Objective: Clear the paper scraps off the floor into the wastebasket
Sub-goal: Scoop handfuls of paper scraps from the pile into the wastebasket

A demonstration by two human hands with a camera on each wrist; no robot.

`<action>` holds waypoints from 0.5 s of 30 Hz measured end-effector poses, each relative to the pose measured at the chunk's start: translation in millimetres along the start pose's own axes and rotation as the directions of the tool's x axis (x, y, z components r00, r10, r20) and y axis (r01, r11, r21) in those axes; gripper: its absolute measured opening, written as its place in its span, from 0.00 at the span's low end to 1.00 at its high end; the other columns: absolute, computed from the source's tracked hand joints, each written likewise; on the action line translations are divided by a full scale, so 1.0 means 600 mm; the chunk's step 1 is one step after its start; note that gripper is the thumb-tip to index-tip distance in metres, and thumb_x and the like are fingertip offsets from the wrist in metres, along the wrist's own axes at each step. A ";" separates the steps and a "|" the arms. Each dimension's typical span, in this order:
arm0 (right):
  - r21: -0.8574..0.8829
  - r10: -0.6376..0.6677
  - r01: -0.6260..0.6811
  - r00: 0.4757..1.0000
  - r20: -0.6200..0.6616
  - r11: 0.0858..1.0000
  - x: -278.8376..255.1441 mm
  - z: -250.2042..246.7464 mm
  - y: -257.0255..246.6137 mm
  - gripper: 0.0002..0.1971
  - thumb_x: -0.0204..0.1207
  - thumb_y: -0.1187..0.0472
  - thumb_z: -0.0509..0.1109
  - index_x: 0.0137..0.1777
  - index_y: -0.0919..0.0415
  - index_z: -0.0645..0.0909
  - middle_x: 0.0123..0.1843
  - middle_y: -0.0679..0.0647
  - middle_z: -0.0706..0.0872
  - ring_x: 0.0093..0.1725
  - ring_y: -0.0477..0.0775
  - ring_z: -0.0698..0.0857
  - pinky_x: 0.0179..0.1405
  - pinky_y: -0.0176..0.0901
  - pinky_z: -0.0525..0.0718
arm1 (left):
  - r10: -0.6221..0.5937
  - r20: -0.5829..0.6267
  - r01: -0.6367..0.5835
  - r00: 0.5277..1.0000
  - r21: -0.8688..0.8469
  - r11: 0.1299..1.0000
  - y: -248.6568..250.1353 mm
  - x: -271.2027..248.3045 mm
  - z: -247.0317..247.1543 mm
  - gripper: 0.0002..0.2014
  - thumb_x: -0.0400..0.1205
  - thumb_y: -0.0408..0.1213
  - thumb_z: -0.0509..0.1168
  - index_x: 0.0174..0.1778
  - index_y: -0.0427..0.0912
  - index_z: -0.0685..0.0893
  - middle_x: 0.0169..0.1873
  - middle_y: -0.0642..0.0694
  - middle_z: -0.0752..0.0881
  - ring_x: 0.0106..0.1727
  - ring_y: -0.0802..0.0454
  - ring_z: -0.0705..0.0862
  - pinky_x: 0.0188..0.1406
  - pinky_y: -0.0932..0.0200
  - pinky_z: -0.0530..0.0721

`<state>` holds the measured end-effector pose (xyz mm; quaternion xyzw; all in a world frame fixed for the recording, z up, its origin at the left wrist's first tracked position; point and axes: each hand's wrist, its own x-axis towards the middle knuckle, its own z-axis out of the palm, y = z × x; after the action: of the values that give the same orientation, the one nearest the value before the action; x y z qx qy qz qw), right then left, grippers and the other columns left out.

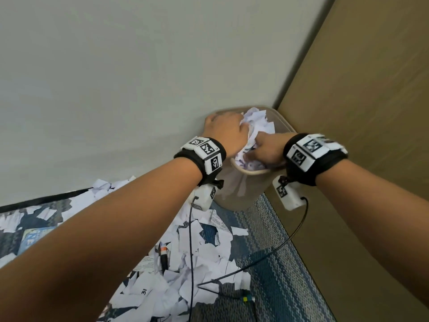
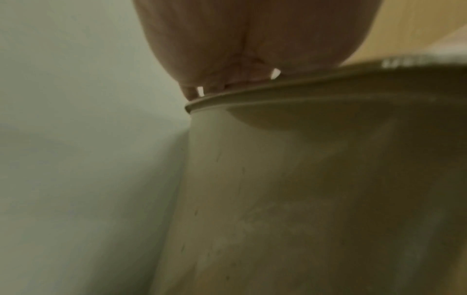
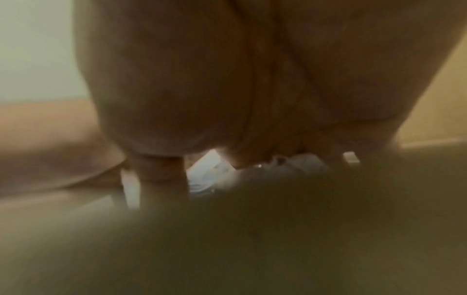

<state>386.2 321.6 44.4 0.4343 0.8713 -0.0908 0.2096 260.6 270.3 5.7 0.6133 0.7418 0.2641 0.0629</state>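
A beige wastebasket (image 1: pixel 243 194) stands in the corner where the wall meets a brown panel. A crumpled bundle of white paper scraps (image 1: pixel 256 122) rises above its rim. My left hand (image 1: pixel 225 130) lies over the bundle's left side, fingers curled down into it. My right hand (image 1: pixel 263 149) grips the bundle from the right, fingertips buried in paper. In the left wrist view my palm (image 2: pixel 240 40) sits just above the wastebasket (image 2: pixel 303 179) rim. The right wrist view is blurred: my palm (image 3: pixel 227 79), white paper (image 3: pixel 209 169) beyond it.
Many more white scraps (image 1: pixel 204 259) cover the blue patterned carpet (image 1: pixel 274 263) left of the basket. A marker pen (image 1: pixel 163 254) and a blue book (image 1: pixel 34 238) lie among them. Black wrist cables (image 1: pixel 267 254) trail over the floor. The brown panel (image 1: pixel 359 112) closes off the right.
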 end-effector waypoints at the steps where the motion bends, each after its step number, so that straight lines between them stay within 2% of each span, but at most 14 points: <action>1: 0.030 0.003 -0.003 1.000 -0.005 1.000 -0.005 -0.015 0.001 0.27 0.78 0.41 0.69 0.70 0.55 0.72 0.63 0.49 0.77 0.60 0.54 0.76 0.57 0.38 0.67 | -0.006 -0.076 0.001 0.997 -0.068 0.998 -0.009 -0.002 -0.004 0.15 0.85 0.44 0.51 0.52 0.45 0.83 0.54 0.46 0.87 0.60 0.44 0.82 0.68 0.47 0.72; 2: 0.067 0.013 -0.012 1.000 -0.019 0.998 -0.013 -0.032 -0.003 0.36 0.70 0.33 0.72 0.71 0.54 0.70 0.65 0.48 0.77 0.63 0.54 0.76 0.61 0.39 0.68 | -0.009 -0.130 -0.006 0.991 -0.112 0.994 -0.019 -0.004 -0.011 0.16 0.86 0.43 0.51 0.57 0.46 0.84 0.58 0.46 0.86 0.62 0.44 0.81 0.65 0.48 0.73; 3: 0.077 0.045 -0.042 0.998 -0.034 0.996 -0.014 -0.047 -0.002 0.47 0.64 0.27 0.73 0.76 0.55 0.66 0.70 0.51 0.77 0.66 0.56 0.77 0.66 0.43 0.71 | -0.009 -0.175 -0.015 0.985 -0.138 0.990 -0.030 -0.007 -0.021 0.17 0.86 0.42 0.51 0.60 0.46 0.83 0.60 0.46 0.84 0.63 0.44 0.79 0.65 0.47 0.74; 4: 0.063 0.087 -0.084 0.995 -0.045 0.994 -0.020 -0.063 -0.005 0.50 0.63 0.28 0.73 0.80 0.54 0.61 0.74 0.55 0.76 0.69 0.59 0.77 0.69 0.48 0.73 | -0.010 -0.218 -0.025 0.976 -0.157 0.987 -0.042 -0.011 -0.032 0.16 0.87 0.42 0.50 0.60 0.46 0.83 0.60 0.45 0.84 0.63 0.45 0.79 0.64 0.46 0.74; 5: 0.038 0.121 -0.119 0.990 -0.075 0.992 -0.025 -0.078 -0.006 0.48 0.67 0.31 0.72 0.81 0.54 0.59 0.75 0.57 0.76 0.68 0.61 0.78 0.69 0.51 0.75 | -0.012 -0.258 -0.033 0.966 -0.170 0.985 -0.056 -0.014 -0.043 0.16 0.86 0.42 0.50 0.59 0.46 0.83 0.58 0.46 0.83 0.62 0.45 0.79 0.63 0.46 0.74; 7: 0.024 0.136 -0.134 0.978 -0.160 0.991 -0.043 -0.106 -0.022 0.43 0.71 0.35 0.69 0.80 0.54 0.58 0.71 0.59 0.79 0.64 0.62 0.80 0.62 0.51 0.78 | -0.026 -0.323 -0.030 0.946 -0.167 0.986 -0.087 -0.025 -0.066 0.14 0.85 0.42 0.51 0.54 0.47 0.83 0.54 0.46 0.83 0.59 0.45 0.79 0.60 0.45 0.75; 9: 0.069 0.076 -0.060 0.963 -0.259 0.996 -0.067 -0.122 -0.065 0.38 0.74 0.38 0.68 0.79 0.54 0.60 0.63 0.56 0.80 0.59 0.61 0.80 0.52 0.48 0.76 | -0.041 -0.353 -0.007 0.935 -0.135 0.991 -0.122 -0.043 -0.087 0.13 0.84 0.42 0.53 0.51 0.46 0.83 0.52 0.46 0.83 0.55 0.44 0.80 0.57 0.44 0.77; 10: 0.085 0.031 -0.005 0.951 -0.309 0.996 -0.078 -0.125 -0.092 0.36 0.74 0.40 0.68 0.77 0.54 0.62 0.62 0.54 0.80 0.57 0.60 0.80 0.50 0.48 0.76 | -0.049 -0.347 0.012 0.937 -0.109 0.994 -0.140 -0.054 -0.095 0.12 0.83 0.41 0.54 0.51 0.46 0.83 0.51 0.45 0.83 0.54 0.44 0.80 0.56 0.44 0.78; 12: 0.098 -0.097 0.138 0.935 -0.341 0.985 -0.088 -0.114 -0.153 0.29 0.75 0.43 0.68 0.74 0.52 0.68 0.63 0.52 0.82 0.57 0.56 0.80 0.53 0.48 0.78 | -0.072 -0.305 0.061 0.950 -0.044 0.997 -0.182 -0.085 -0.105 0.10 0.83 0.41 0.56 0.50 0.46 0.82 0.50 0.45 0.83 0.53 0.43 0.80 0.54 0.45 0.78; 15: 0.092 -0.286 0.321 0.918 -0.275 0.943 -0.080 -0.059 -0.246 0.23 0.74 0.43 0.67 0.68 0.50 0.74 0.60 0.49 0.85 0.60 0.54 0.82 0.60 0.47 0.80 | -0.100 -0.208 0.114 0.973 0.057 0.992 -0.252 -0.148 -0.103 0.08 0.82 0.40 0.57 0.50 0.47 0.80 0.49 0.46 0.82 0.52 0.43 0.80 0.53 0.45 0.79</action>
<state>284.2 209.6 94.2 0.3148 0.9398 -0.1237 0.0482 123.6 150.7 -32.9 0.5438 0.7848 0.2965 -0.0205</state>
